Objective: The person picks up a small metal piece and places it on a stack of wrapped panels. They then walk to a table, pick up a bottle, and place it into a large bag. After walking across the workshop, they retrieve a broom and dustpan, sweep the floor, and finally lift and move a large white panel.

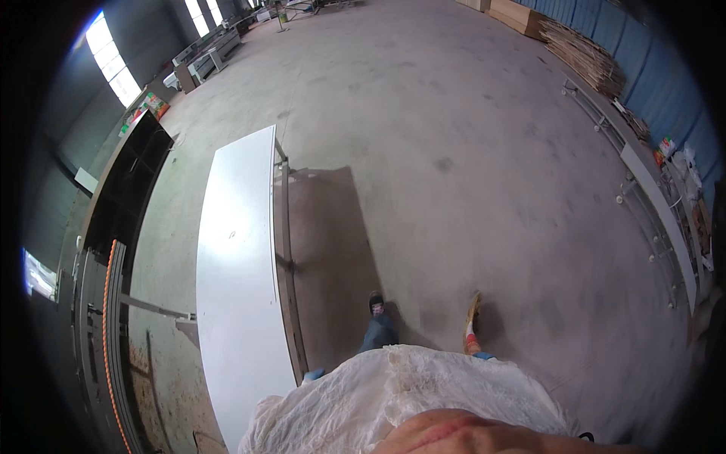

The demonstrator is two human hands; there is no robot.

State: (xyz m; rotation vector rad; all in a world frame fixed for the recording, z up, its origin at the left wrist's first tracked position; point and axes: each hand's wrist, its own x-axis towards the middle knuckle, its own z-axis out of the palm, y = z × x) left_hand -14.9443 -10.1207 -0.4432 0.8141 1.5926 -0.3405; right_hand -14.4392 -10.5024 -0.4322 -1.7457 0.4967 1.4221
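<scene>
A long white panel (238, 250) lies flat on a metal frame (283, 234) to my left. My left hand (313, 374), in a blue glove, shows only in part beside the panel's near right edge; its fingers are hidden, and I cannot tell if it touches the panel. On the right, a bit of blue glove shows my right hand (485, 356) at the edge of my white top (423, 378). From it sticks out a long, narrow tan-and-red thing (473, 321), whose kind I cannot make out.
Beyond the panel at left stand a dark open shelf unit (128, 181) and a metal rail with an orange cord (110, 325). A long wheeled rack (658, 204) runs along the right, near stacked sheets (582, 57). My left shoe (376, 303) is on the grey floor (454, 189).
</scene>
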